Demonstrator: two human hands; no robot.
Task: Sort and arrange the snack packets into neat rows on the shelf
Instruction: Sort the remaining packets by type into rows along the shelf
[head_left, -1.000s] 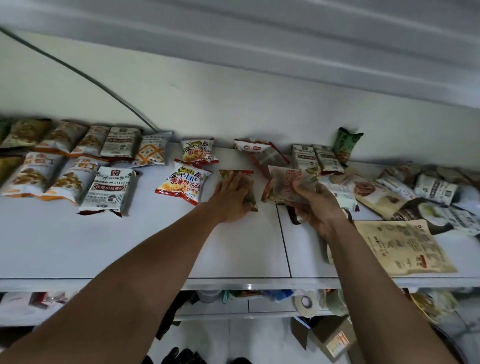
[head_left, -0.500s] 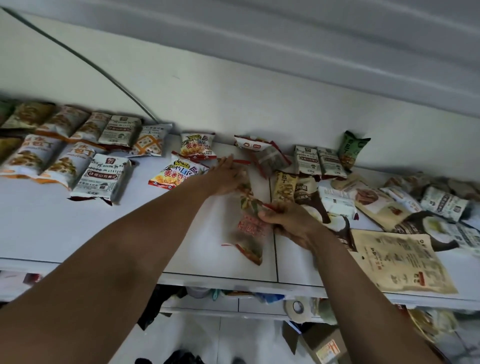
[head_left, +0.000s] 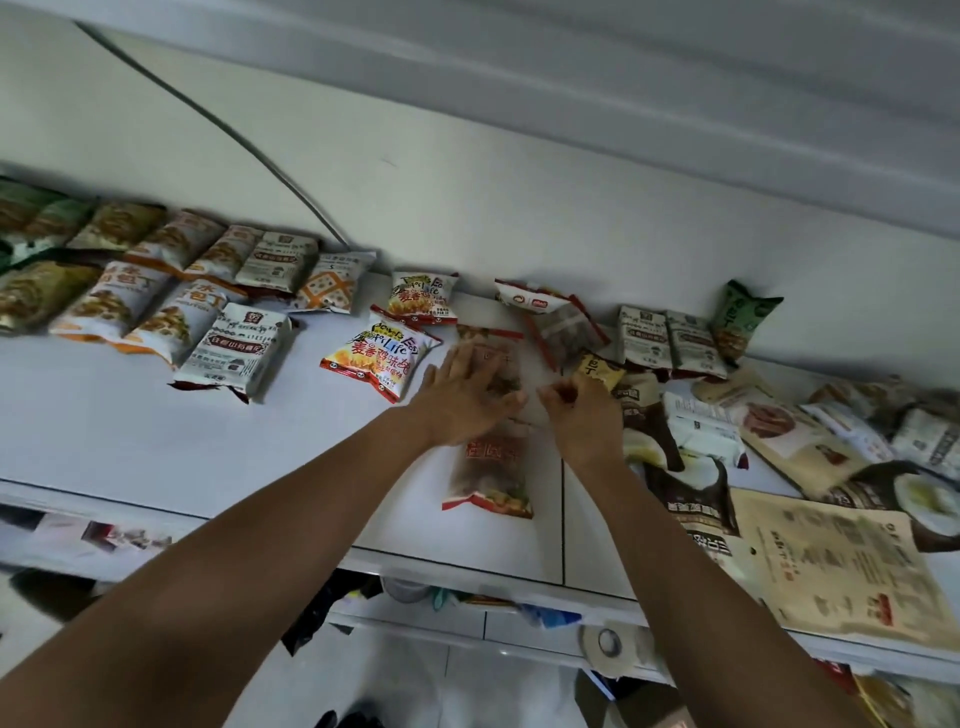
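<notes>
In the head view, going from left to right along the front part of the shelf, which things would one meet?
White packet with red label → yellow-and-red chip packet → left hand → right hand → dark coconut pouch → large tan paper pouch.

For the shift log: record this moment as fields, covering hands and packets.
left hand: flat on the upper brown packet
right hand: fingers curled beside that packet, grip unclear
lower brown packet: in front, near the shelf edge
neat rows: shelf's left end
loose pile: shelf's right end
</notes>
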